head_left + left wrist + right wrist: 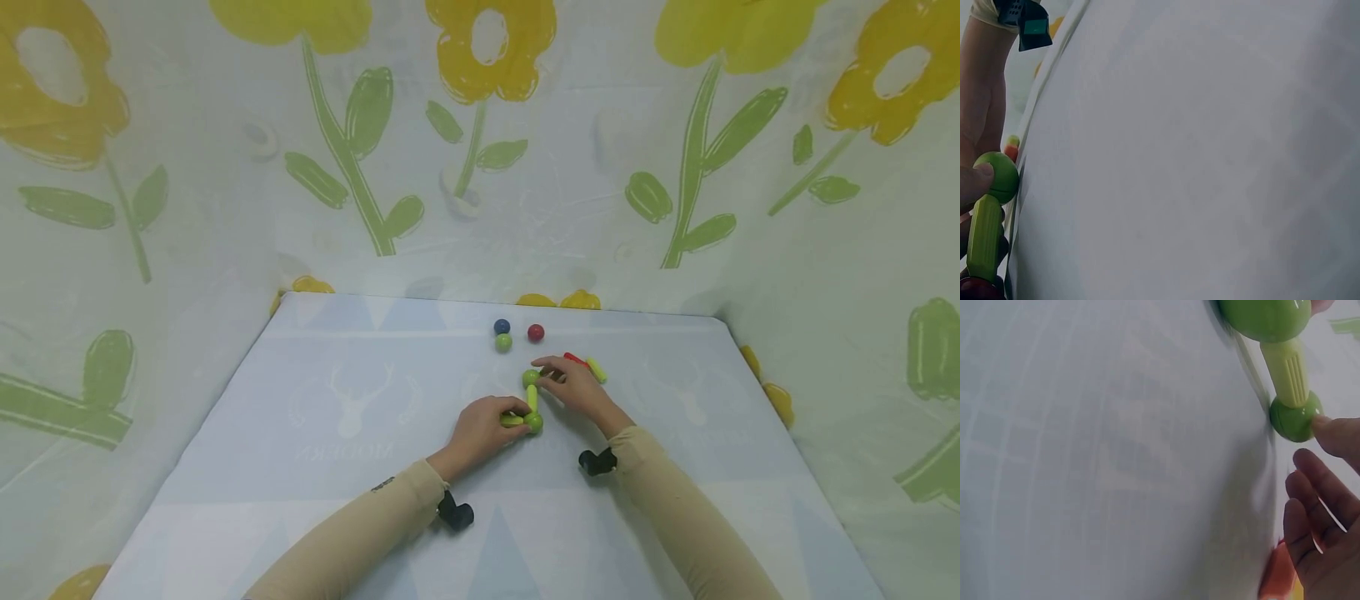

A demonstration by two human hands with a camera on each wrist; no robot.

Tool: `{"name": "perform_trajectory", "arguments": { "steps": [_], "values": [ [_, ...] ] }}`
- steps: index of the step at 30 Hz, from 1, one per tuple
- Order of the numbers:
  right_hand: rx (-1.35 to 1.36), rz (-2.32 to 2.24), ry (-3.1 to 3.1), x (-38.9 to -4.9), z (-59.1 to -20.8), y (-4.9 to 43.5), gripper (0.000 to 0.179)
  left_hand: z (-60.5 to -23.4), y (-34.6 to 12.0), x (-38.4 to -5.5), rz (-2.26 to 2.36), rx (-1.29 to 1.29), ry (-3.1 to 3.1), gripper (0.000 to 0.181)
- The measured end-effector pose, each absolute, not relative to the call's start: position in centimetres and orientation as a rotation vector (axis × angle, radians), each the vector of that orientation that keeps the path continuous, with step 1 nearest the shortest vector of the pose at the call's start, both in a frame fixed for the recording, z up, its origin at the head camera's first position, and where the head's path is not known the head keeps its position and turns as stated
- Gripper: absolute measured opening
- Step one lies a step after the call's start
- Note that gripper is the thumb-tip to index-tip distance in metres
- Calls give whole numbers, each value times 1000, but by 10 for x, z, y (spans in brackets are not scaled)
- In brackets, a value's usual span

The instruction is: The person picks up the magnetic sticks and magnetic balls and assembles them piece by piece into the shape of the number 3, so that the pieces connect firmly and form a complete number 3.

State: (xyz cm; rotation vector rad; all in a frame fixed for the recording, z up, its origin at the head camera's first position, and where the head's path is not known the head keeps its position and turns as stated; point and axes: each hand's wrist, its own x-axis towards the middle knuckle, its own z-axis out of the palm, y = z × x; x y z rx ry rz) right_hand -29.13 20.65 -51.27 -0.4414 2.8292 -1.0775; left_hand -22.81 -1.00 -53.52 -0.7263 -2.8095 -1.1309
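A toy of green balls joined by yellow-green rods lies across the middle of the table. My left hand point(486, 425) grips it by the left rod point(512, 421), close to the near green ball point(534, 423). In the left wrist view a dark red ball point(980, 289) sits at the rod's lower end; the hand hides it from the head view. An upright-looking rod point(532, 398) links the near ball to the far green ball point(531, 378). There my right hand point(573, 385) touches the far ball with its thumb point(1338, 434), fingers loosely extended and apart from it.
Behind the hands stand a blue ball point(502, 327), a loose green ball point(503, 342) and a red ball point(536, 332). Beside the right hand lie a red rod point(574, 359) and a yellow-green rod point(596, 370). Flower-printed cloth point(555, 183) surrounds the table point(255, 433).
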Motion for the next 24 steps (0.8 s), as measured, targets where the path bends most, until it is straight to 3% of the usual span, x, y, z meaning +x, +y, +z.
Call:
{"name": "perform_trajectory", "arguments": {
  "steps": [13, 24],
  "values": [
    [-254, -1031, 2983, -290, -506, 240, 28, -536, -9, -228, -1126, -724, -2804, 24],
    [-118, -810, 3047, -290, -507, 255, 35, -537, -9, -229, -1118, -724, -2809, 25]
  ]
}}
